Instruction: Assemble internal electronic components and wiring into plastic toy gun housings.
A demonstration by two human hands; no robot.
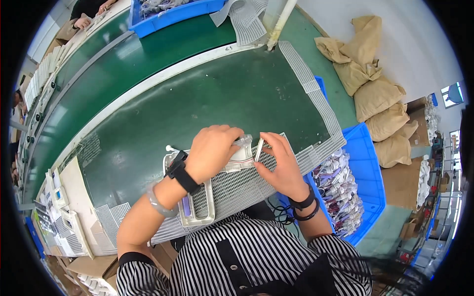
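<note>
A: Grip first. Right hand (282, 165) pinches a small white flat strip (258, 149) between thumb and fingertips, narrow pinch, strip upright. Left hand (213, 150) is curled over a pale grey plastic part (240, 150), fingers closed down on it; what lies under the palm cannot be told

B: Location of the piece?

A: Centre of the bench, on the white mesh mat (237, 190), the strip just at 3 o'clock of the grey part, nearly touching it

B: Handling estimate?

A: Judged light and stiff, thin moulded plastic. The strip looks slim enough to bend or snap, so hold it by the flat faces near the lower end. The grey part is smooth, likely a little slippery; pressing it against the mat's grid should steady it

B: Surroundings?

A: At 7 o'clock of the left hand, a grey handled fixture (197, 209) on the mat. At 4 o'clock of the right hand, a blue bin (368, 167) of white and pink parts. A black cable (279, 213) at 6 o'clock near the right wrist could snag. Green belt (148, 64) at 11 o'clock, tan sacks (375, 93) at 2 o'clock, both well apart
</note>
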